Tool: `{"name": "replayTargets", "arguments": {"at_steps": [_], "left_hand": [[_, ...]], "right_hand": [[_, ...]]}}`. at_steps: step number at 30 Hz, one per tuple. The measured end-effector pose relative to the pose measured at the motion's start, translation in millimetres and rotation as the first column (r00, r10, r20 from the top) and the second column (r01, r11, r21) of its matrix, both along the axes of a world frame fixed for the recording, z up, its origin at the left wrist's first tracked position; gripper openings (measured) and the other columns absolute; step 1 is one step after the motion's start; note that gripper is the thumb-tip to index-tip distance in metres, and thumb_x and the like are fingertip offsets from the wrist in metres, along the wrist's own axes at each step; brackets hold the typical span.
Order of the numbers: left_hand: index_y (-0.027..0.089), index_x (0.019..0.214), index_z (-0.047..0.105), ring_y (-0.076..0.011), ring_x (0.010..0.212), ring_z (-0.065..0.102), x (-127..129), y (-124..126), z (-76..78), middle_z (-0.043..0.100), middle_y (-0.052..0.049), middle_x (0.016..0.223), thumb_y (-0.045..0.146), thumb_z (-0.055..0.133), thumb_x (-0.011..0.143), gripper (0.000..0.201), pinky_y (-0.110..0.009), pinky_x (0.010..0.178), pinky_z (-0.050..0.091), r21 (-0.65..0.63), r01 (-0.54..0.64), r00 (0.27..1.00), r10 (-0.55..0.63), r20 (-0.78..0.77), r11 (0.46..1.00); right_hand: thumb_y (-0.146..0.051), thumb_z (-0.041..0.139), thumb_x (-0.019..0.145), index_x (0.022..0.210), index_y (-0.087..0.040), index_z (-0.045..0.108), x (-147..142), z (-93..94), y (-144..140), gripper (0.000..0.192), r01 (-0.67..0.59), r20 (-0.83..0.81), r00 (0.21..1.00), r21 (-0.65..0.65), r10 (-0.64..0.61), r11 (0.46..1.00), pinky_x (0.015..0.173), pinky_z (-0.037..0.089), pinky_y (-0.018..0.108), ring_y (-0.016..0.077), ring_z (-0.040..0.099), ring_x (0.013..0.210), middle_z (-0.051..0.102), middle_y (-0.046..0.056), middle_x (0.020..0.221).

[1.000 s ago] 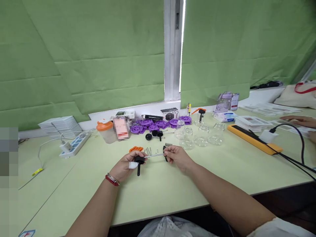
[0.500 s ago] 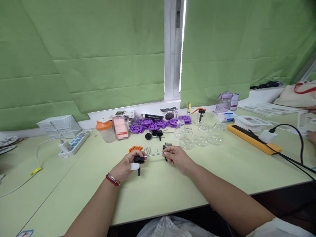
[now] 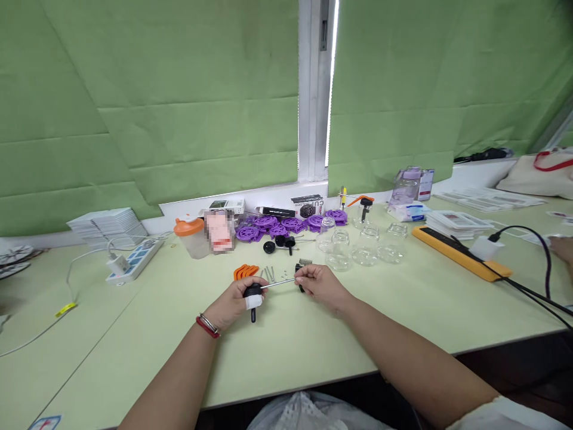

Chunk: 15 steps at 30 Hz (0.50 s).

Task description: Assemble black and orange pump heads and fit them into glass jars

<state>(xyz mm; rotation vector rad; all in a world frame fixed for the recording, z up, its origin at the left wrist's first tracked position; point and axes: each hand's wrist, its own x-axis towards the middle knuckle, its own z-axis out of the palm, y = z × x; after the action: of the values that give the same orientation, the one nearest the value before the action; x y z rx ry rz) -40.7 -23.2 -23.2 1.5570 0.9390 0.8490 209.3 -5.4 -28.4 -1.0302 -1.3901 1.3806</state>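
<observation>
My left hand [image 3: 237, 301], with white tape round the thumb, is closed on a black round cap [image 3: 253, 291] that has a short black stem [image 3: 253, 315] pointing down. A thin metal rod [image 3: 278, 282] runs from the cap to the right. My right hand [image 3: 320, 285] pinches the far end of this rod between thumb and fingertips. Just beyond the right fingers lie a coil spring [image 3: 305, 261] and a black part, mostly hidden by the hand. Orange handle-like pieces [image 3: 245, 272], loose metal pins [image 3: 270, 274] and tiny bits rest behind the rod.
Purple wheel-like pieces [image 3: 277, 230] and more black caps with rods [image 3: 269, 247] lie farther back. Clear glass jars [image 3: 366, 254] stand to their right. An orange-lidded cup [image 3: 190, 239], a white power strip [image 3: 134, 263] and a yellow power strip [image 3: 461, 253] flank the work area. Another person's hand [image 3: 563, 246] shows far right.
My left hand has turned slightly, and its taped thumb now lies across the front of the cap. The right hand stays on the rod's end. The other person's hand at far right has shifted.
</observation>
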Motion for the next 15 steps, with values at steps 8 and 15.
{"name": "replayTargets", "arguments": {"at_steps": [8,15], "left_hand": [[0.022,0.105,0.065,-0.0224,0.087,0.055,0.6,-1.5,2.1,0.061,-0.008,0.096,0.029,0.072,0.071,0.035,-0.038,0.081,0.042,-0.004,0.0,1.0,0.0,-0.001,1.0],[0.023,0.105,0.065,-0.0225,0.088,0.055,0.9,-0.9,1.2,0.062,-0.007,0.097,0.029,0.071,0.071,0.035,-0.038,0.082,0.041,-0.014,-0.007,1.0,0.007,-0.01,1.0]], "right_hand": [[-0.032,0.069,0.064,0.075,-0.016,0.064,-1.5,-3.2,1.6,0.02,0.022,0.009,1.0,0.015,-0.022,1.0,0.047,0.028,0.023,0.0073,0.04,0.048,0.054,-0.002,0.061],[-0.036,0.068,0.067,0.074,-0.017,0.063,-1.6,-5.6,2.3,0.021,0.018,0.025,1.0,0.035,-0.019,0.999,0.048,0.027,0.023,0.0083,0.039,0.049,0.054,-0.001,0.061]]}}
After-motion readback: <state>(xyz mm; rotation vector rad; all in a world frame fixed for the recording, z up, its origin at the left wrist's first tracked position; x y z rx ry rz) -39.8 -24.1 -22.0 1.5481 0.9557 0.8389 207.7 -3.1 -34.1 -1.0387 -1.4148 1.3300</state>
